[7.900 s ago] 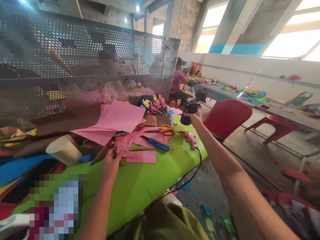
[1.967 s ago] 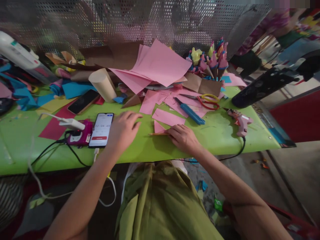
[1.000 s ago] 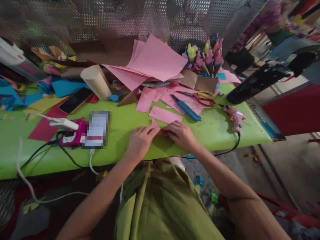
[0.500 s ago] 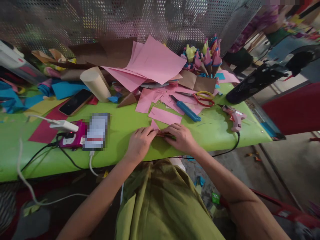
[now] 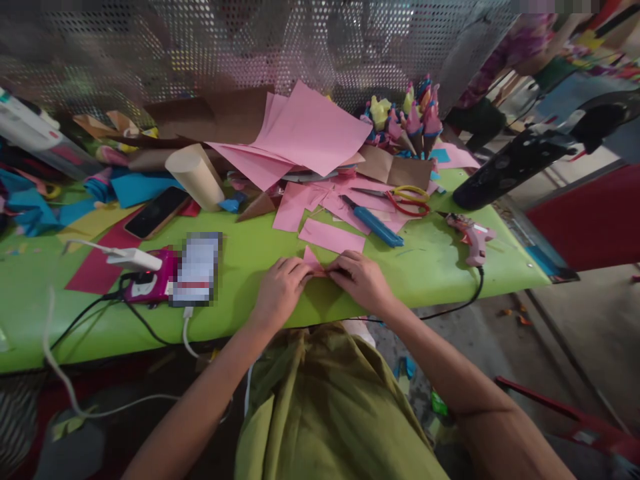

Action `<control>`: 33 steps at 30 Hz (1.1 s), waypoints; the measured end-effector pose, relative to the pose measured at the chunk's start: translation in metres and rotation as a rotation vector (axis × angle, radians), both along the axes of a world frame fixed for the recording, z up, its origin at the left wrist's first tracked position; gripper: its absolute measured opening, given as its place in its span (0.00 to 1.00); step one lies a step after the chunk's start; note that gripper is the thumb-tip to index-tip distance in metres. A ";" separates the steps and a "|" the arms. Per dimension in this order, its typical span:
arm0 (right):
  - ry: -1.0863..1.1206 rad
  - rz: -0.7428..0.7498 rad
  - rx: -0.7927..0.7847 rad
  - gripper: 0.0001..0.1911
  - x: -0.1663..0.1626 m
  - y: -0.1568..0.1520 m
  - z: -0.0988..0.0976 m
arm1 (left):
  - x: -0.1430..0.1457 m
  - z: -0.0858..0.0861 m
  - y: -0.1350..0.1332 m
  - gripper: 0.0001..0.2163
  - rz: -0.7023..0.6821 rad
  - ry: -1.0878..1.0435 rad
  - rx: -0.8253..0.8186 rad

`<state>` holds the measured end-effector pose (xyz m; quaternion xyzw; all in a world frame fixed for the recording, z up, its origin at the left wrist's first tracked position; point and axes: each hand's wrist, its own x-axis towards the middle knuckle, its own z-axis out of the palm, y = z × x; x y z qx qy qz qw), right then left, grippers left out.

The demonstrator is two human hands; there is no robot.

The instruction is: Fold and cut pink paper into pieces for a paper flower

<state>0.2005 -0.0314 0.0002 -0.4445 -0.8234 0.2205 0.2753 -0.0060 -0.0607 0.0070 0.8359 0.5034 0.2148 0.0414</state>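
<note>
A: Pinching together now — left hand and right hand are both closing fingertips on the small folded pink paper piece, lying on the lime-green tabletop at its near edge. Two seconds ago the left was resting flat by the phone.

B: Meaning?

A: Likely both hands are now creasing it.

B: Containers?

A: Behind the paper piece, a brown cardboard box is holding coloured paper cones.
</note>
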 end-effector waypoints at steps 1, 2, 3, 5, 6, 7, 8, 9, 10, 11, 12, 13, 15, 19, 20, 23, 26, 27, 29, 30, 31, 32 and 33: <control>-0.006 -0.016 -0.012 0.05 -0.001 0.000 0.000 | 0.000 0.000 0.001 0.03 0.005 -0.004 -0.003; -0.015 -0.030 -0.019 0.04 -0.002 0.000 0.000 | 0.000 0.000 0.002 0.03 0.008 -0.005 -0.008; -0.026 -0.041 -0.018 0.04 -0.002 0.000 0.001 | 0.000 0.000 0.003 0.02 0.009 -0.003 -0.016; -0.045 -0.055 -0.004 0.04 -0.003 0.000 0.000 | 0.001 0.000 0.005 0.02 0.008 0.005 -0.038; -0.051 -0.058 0.002 0.04 -0.003 0.001 0.000 | 0.001 0.000 0.007 0.02 0.010 0.008 -0.046; -0.050 -0.059 0.003 0.04 -0.004 0.001 -0.001 | 0.001 0.001 0.008 0.02 0.011 0.011 -0.052; -0.042 -0.057 0.001 0.04 -0.004 0.002 -0.002 | 0.001 0.001 0.009 0.02 0.014 0.015 -0.055; -0.028 -0.055 0.000 0.05 -0.004 0.002 -0.003 | 0.001 0.002 0.010 0.02 0.017 0.021 -0.057; -0.012 -0.054 0.007 0.06 -0.005 0.003 -0.004 | 0.001 0.002 0.011 0.01 0.020 0.026 -0.057; 0.000 -0.053 0.026 0.07 -0.006 0.002 -0.005 | 0.001 0.002 0.012 0.01 0.022 0.031 -0.058; 0.001 -0.053 0.059 0.08 -0.006 0.002 -0.005 | 0.001 0.002 0.013 0.01 0.023 0.034 -0.059; -0.009 -0.051 0.102 0.08 -0.007 0.001 -0.006 | 0.001 0.003 0.014 0.02 0.024 0.035 -0.060; -0.059 -0.040 0.196 0.08 -0.008 -0.002 -0.006 | 0.001 0.003 0.015 0.02 0.023 0.029 -0.064; -0.157 -0.005 0.302 0.08 -0.009 -0.009 -0.003 | 0.000 0.004 0.016 0.03 0.036 0.006 -0.069; -0.175 -0.001 0.314 0.07 -0.009 -0.010 -0.003 | 0.000 0.004 0.016 0.03 0.037 -0.005 -0.072; -0.222 -0.004 0.337 0.04 -0.009 -0.011 -0.002 | 0.001 0.003 0.016 0.01 0.031 -0.035 -0.067; -0.267 -0.005 0.337 0.04 -0.009 -0.008 -0.002 | 0.002 0.002 0.016 0.02 0.026 -0.015 -0.035; -0.283 -0.001 0.331 0.04 -0.009 -0.007 -0.002 | 0.003 0.002 0.016 0.02 0.026 0.004 -0.020; -0.311 0.005 0.313 0.05 -0.010 -0.004 -0.003 | 0.003 0.002 0.016 0.04 0.014 0.049 0.021; -0.321 0.005 0.301 0.06 -0.010 -0.003 -0.003 | 0.004 0.002 0.015 0.05 0.002 0.072 0.047; -0.328 0.003 0.289 0.06 -0.010 -0.002 -0.002 | 0.004 0.003 0.014 0.05 -0.014 0.097 0.075; -0.330 0.001 0.278 0.07 -0.010 -0.002 -0.002 | 0.004 0.003 0.013 0.06 -0.029 0.121 0.100; -0.329 0.001 0.269 0.07 -0.011 -0.001 -0.002 | 0.003 0.004 0.012 0.07 -0.042 0.144 0.120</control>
